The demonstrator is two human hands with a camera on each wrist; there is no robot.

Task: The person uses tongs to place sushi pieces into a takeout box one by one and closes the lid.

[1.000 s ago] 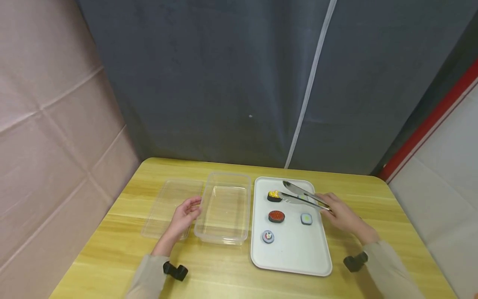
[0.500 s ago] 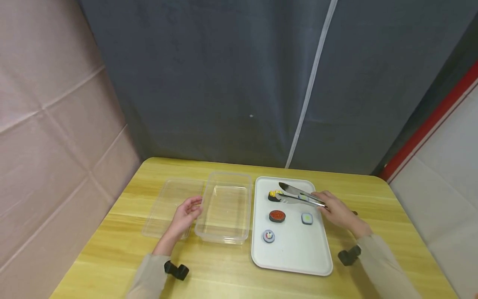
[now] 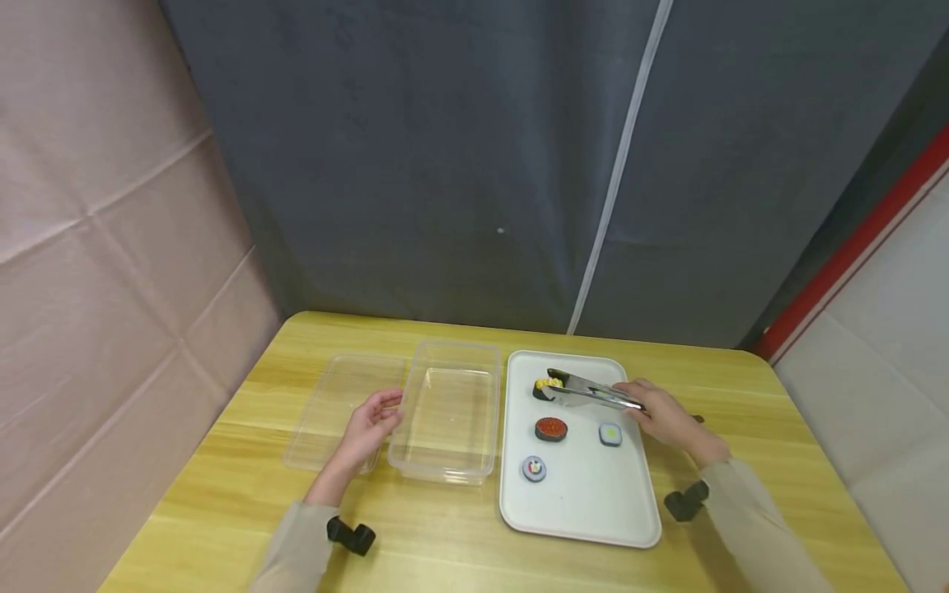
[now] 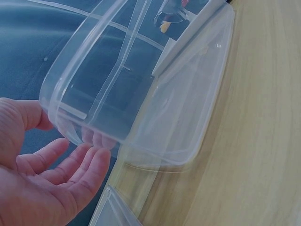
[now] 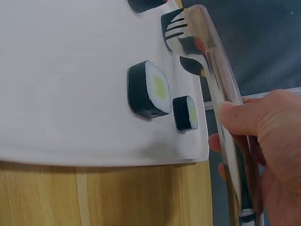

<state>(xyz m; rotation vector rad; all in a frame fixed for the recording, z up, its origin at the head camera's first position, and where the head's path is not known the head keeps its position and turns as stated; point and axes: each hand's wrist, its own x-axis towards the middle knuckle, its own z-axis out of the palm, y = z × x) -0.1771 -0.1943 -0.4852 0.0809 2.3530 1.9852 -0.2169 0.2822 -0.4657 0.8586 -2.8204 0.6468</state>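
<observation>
Right hand grips tongs, tips at corn sushi on tray; pinch unclear. Left hand relaxed beside box, contact unclear. Judged early stage: corn sushi apparently not yet lifted; roe sushi, three rolls also on tray.

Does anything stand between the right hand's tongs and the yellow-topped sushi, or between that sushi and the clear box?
Nothing visible separates the tongs from the yellow-topped sushi. Toward the clear box, only the tray's raised rim and the box's right wall stand in the way.
</observation>
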